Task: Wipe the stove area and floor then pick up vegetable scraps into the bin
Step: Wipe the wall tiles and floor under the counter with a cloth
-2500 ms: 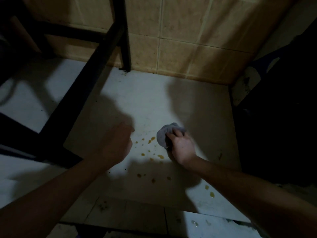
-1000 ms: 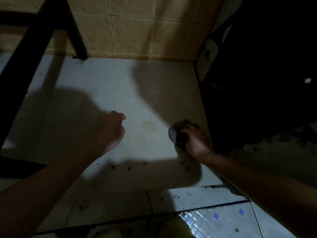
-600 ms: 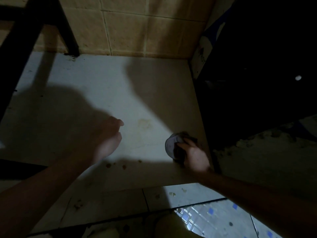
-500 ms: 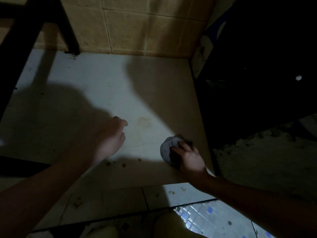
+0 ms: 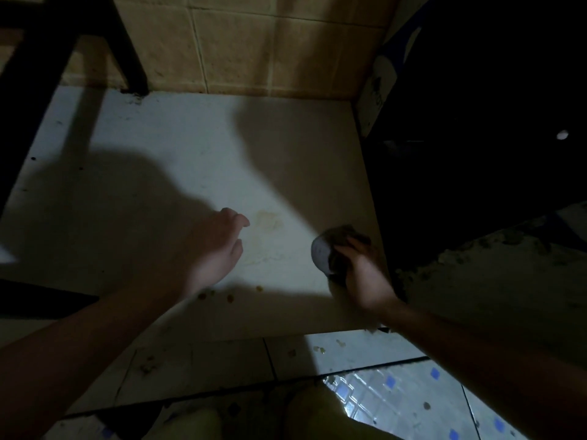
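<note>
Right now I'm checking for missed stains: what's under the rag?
The right hand presses the rag onto the pale floor slab near its right edge. Whatever lies beneath is covered. Orange drips show nearby, and a faint smear to the left.

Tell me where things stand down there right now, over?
Right hand shut on cloth, pressed to pale floor slab. Left hand open, empty. Orange spots remain near front edge. Nothing blocking.

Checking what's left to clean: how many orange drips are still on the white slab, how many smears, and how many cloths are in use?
Orange drips: 4, along the shadow's edge
Faint smear: 1
Cloth: 1, in the right hand
Total: 6
</note>
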A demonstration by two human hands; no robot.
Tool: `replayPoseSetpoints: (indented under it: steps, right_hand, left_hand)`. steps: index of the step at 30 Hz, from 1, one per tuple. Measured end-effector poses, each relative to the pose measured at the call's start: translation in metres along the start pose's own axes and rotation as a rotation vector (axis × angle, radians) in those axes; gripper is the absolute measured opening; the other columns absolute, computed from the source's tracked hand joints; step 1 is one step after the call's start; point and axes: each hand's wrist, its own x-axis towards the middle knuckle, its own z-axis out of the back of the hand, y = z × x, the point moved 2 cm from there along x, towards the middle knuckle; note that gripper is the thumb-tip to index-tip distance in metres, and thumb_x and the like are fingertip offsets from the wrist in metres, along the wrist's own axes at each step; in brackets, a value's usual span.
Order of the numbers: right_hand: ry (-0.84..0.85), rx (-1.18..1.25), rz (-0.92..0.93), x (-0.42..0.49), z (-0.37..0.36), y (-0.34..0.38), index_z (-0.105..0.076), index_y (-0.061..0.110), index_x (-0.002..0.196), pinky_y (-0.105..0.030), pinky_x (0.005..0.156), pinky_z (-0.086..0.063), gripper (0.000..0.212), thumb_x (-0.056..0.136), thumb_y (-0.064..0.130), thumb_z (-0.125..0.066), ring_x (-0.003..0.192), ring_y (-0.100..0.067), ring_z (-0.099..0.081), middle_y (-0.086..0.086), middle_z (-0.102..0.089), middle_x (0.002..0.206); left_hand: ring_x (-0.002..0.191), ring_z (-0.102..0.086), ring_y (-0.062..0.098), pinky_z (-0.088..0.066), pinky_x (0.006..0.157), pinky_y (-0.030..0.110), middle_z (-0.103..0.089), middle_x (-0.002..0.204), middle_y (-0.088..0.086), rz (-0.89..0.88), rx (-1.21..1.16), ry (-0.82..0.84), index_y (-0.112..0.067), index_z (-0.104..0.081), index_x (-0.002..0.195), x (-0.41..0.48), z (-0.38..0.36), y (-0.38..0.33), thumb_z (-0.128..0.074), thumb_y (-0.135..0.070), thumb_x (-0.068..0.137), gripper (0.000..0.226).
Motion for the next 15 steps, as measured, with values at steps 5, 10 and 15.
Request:
replayPoseSetpoints:
  steps: [5,10,15]
  right_hand:
    - [-0.002,-0.166,-0.001,-0.042,-0.015,-0.002,-0.034,0.039,0.143,-0.029,0.096,-0.041,0.054,0.095,0.015,-0.043,0.135,-0.026,-0.029,0.008,-0.021,0.156]
    - [0.016,-0.23,0.2,-0.057,-0.024,0.036,-0.048,0.032,0.137,-0.032,0.082,-0.052,0.055,0.087,0.009,-0.056,0.127,-0.032,-0.042,0.0,-0.039,0.149]
    - [0.069,-0.189,0.387,-0.048,-0.035,0.067,-0.049,0.027,0.137,-0.041,0.1,-0.047,0.056,0.086,0.01,-0.063,0.133,-0.031,-0.038,-0.001,-0.039,0.15]
  left_hand:
    - [0.099,-0.06,0.036,-0.052,0.085,0.044,-0.061,0.109,0.018,-0.011,-0.003,-0.031,-0.001,-0.062,0.112,-0.015,0.002,0.001,-0.064,-0.002,0.081,0.031]
    - [0.095,-0.061,0.029,-0.051,0.081,0.037,-0.061,0.11,0.012,0.086,-0.029,-0.009,-0.008,-0.062,0.113,-0.039,-0.002,0.007,-0.064,-0.005,0.081,0.031]
    - [0.093,-0.059,0.022,-0.042,0.079,0.025,-0.06,0.111,0.007,0.166,-0.067,-0.019,-0.013,-0.061,0.113,-0.062,0.006,0.028,-0.063,-0.008,0.084,0.03]
